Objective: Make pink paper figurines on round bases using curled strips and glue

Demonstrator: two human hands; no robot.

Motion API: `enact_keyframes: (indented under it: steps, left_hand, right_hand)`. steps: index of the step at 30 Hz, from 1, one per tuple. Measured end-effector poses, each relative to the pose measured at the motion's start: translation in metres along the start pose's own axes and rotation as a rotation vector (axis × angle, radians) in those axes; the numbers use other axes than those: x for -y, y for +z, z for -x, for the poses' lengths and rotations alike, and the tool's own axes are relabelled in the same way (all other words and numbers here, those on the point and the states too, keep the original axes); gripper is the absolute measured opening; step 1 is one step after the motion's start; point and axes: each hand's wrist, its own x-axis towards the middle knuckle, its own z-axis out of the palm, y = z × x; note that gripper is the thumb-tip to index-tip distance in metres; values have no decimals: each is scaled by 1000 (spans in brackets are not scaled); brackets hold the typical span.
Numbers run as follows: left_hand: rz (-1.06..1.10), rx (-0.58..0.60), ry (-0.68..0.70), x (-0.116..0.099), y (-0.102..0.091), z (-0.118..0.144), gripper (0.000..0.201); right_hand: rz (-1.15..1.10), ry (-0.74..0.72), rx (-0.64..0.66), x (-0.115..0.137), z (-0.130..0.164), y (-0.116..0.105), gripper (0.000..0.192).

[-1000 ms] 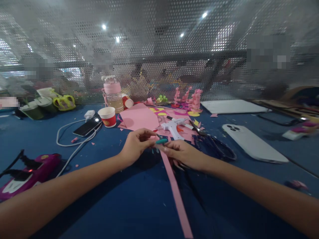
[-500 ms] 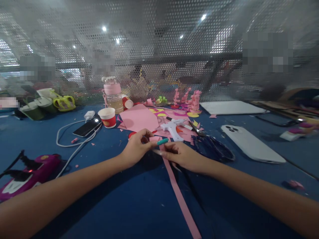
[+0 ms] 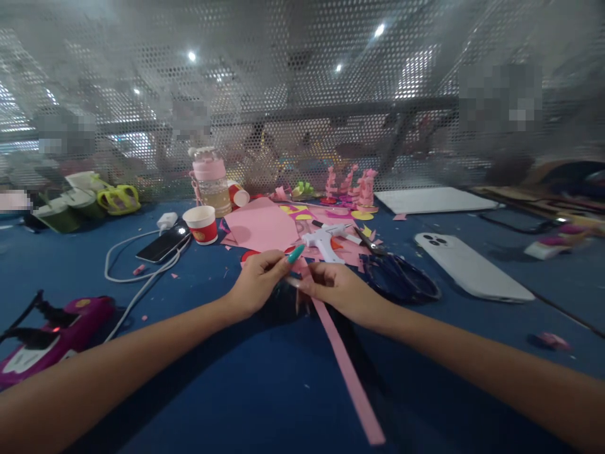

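Both hands meet near the middle of the blue table [image 3: 236, 391], at about 12 o'clock from the wearer. The left hand [image 3: 258, 284] pinches a thin teal stick [image 3: 296, 253] between thumb and fingertips, its tip tilted up toward 1 o'clock. The right hand [image 3: 338, 287] has its fingers curled and pinched on the far end of a long pink paper strip [image 3: 347, 372], which trails back across the table toward 5 o'clock. The strip looks featherlight, limp and easy to crease or tear, so it is best held flat at its end, close to the stick. The scissors [image 3: 401, 280] lie just beside the right hand at 3 o'clock, with a white glue gun [image 3: 324, 241] beyond the fingers.
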Motion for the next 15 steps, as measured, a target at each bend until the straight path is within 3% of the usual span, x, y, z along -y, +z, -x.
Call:
enact_keyframes:
  steps: [6,9,15]
  left_hand:
    - [-72,-96,52,-2,-1,2,30]
    - [-96,-136,70,-1,-1,3,30]
    - [-45,-152,75,0,-2,5,27]
  right_hand:
    - [-165,50,61,2,4,6,37]
    - [-238,62,6,4,7,7,34]
    - [-210,55,1,-2,6,8,33]
